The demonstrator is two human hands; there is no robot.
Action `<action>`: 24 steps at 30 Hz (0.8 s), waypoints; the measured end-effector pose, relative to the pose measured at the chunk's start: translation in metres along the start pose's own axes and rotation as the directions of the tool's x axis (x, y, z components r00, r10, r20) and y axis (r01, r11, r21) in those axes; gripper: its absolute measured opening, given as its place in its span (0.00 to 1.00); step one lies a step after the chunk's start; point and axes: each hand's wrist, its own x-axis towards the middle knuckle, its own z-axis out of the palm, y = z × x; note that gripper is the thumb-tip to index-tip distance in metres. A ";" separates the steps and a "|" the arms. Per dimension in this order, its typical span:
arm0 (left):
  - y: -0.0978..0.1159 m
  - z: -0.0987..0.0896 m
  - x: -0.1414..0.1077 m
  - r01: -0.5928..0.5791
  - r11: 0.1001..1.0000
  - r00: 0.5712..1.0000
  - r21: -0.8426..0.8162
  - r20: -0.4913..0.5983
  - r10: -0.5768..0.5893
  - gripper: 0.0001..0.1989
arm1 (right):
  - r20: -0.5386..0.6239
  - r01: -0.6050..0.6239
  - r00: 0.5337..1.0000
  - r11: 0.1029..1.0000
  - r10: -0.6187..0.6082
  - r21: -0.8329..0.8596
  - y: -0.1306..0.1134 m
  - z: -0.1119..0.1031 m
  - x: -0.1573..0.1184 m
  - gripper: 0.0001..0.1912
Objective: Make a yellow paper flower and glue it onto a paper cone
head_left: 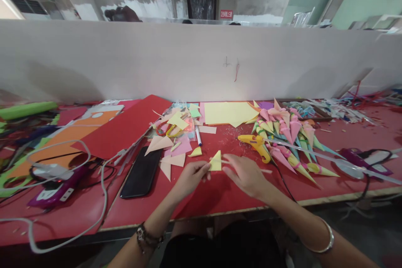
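A small yellow paper piece (216, 162) with a pointed top is held above the red table (207, 201). My left hand (193, 177) pinches its left edge between thumb and fingers. At its right side is my right hand (246, 174), fingers bent toward the paper; a thin pale stick passes under that hand, its end (266, 171) showing to the right. Whether the right fingers grip the stick or the paper is too small to tell. A yellow glue gun (256, 146) lies just beyond my right hand, and a small folded yellow piece (196, 152) lies beyond my left.
Left of my hands lie a black phone (143, 173), cut paper triangles (172, 160), a white marker (198, 136) and red card (125, 127). Colourful paper cones (292, 134) are heaped at right. Power strips (58, 188) with cables sit at both sides. A white partition (157, 58) stands behind.
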 end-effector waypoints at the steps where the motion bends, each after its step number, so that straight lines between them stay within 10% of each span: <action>1: 0.000 -0.003 0.000 0.011 1.000 1.000 -0.018 0.010 -0.010 0.17 | 0.023 0.063 0.998 0.993 -0.061 -0.101 0.000 -0.001 -0.001 0.18; 8: 0.001 -0.009 0.001 0.100 0.984 0.987 -0.150 0.143 -0.079 0.17 | 0.161 0.194 0.977 0.907 -0.143 -0.374 -0.002 -0.002 0.003 0.16; 14: 0.003 0.004 0.003 0.085 0.980 0.983 -0.180 0.176 -0.053 0.16 | 0.180 0.062 0.984 0.929 0.006 -0.366 -0.002 0.003 0.007 0.16; 24: 0.009 0.009 0.001 0.031 0.991 0.991 -0.129 0.132 -0.014 0.13 | 0.224 -0.058 0.975 0.975 0.009 0.213 0.003 0.000 0.008 0.15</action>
